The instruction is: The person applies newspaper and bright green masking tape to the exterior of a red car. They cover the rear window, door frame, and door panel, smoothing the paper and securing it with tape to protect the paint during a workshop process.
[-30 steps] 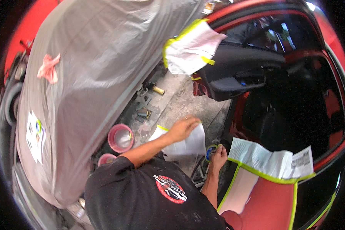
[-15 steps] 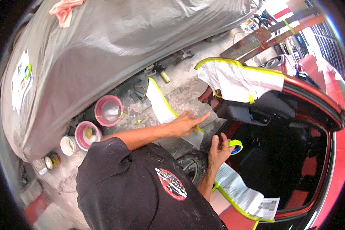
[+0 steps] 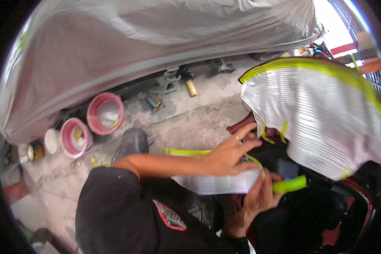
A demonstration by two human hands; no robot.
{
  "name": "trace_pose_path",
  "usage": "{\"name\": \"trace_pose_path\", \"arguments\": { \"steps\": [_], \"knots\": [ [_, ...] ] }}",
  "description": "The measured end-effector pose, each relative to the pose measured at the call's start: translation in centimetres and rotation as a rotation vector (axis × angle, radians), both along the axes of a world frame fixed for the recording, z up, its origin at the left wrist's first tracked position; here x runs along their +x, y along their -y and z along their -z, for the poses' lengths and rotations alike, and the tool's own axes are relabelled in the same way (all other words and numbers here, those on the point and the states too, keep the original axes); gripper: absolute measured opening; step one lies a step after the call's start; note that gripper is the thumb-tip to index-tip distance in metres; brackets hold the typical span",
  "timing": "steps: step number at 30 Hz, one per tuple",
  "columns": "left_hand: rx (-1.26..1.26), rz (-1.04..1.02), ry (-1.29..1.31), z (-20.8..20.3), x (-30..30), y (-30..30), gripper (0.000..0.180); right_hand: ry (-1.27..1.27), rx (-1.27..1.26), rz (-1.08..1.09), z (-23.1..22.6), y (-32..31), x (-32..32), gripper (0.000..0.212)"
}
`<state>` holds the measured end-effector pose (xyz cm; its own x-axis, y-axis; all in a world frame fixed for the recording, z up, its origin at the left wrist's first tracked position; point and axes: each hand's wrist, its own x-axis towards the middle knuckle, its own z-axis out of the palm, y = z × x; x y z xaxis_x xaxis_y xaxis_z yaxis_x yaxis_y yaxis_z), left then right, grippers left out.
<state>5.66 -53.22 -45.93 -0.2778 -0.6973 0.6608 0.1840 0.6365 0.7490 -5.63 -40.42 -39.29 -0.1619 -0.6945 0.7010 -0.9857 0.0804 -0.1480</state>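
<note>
A long strip of printed masking paper (image 3: pixel 218 185) with yellow-green tape along one edge hangs beneath my left forearm. My left hand (image 3: pixel 230 156) holds it near its right end, index and middle fingers stretched out, thumb low by the taped edge. The exact grip on the paper is partly hidden. Just below, my right hand (image 3: pixel 260 195) is closed on a roll of yellow-green masking tape (image 3: pixel 290 185), its fingertips close to the strip's end. Beyond my hands, a large taped paper sheet (image 3: pixel 317 114) covers part of the open red car door.
Back across the view stretches a car under a grey cover (image 3: pixel 156 38). Two pink buckets (image 3: pixel 92 114) and a white tub (image 3: pixel 51 141) stand on the floor at left. A yellow can (image 3: pixel 191 88) lies near the covered car. The dark car interior (image 3: pixel 300 220) is at lower right.
My view has shifted toward the door. The paper strip has swung from hanging lengthwise to lying crosswise under my left forearm. My hands have come together, with the tape roll turned edge-on.
</note>
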Motion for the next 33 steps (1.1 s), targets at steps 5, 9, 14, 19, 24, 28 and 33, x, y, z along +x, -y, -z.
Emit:
{"name": "trace_pose_path", "arguments": {
  "steps": [5, 9, 14, 19, 24, 28, 33],
  "knots": [
    [-0.002, 0.098, -0.139, 16.4, -6.1, -0.7, 0.051, -0.639, -0.135, 0.054, 8.0, 0.8, -5.0, 0.018],
    [0.062, 0.064, -0.49, 26.0, -12.0, -0.2, 0.047, -1.08, 0.008, -0.02, 13.5, 3.3, -4.2, 0.025],
    [0.159, 0.114, -0.573, 31.0, -15.3, 3.3, 0.045, -1.186, 0.072, -0.105, 17.4, 9.4, -5.0, 0.04],
    [0.561, 0.209, -0.9, 25.9, -17.3, 7.0, 0.037, -1.254, 0.128, -0.071, 12.3, 14.2, -2.7, 0.038],
    [0.471, -0.031, -0.704, 25.9, -21.2, 7.9, 0.018, -1.218, 0.16, 0.055, 12.8, 13.7, -5.1, 0.039],
    [0.388, -0.012, -0.72, 25.7, -23.5, 8.7, 0.022, -1.324, 0.182, 0.166, 13.4, 15.0, -4.8, 0.036],
    [0.44, 0.028, -0.768, 25.1, -23.2, 8.3, 0.021, -1.392, 0.198, 0.089, 12.5, 15.8, -5.4, 0.031]
  ]
}}
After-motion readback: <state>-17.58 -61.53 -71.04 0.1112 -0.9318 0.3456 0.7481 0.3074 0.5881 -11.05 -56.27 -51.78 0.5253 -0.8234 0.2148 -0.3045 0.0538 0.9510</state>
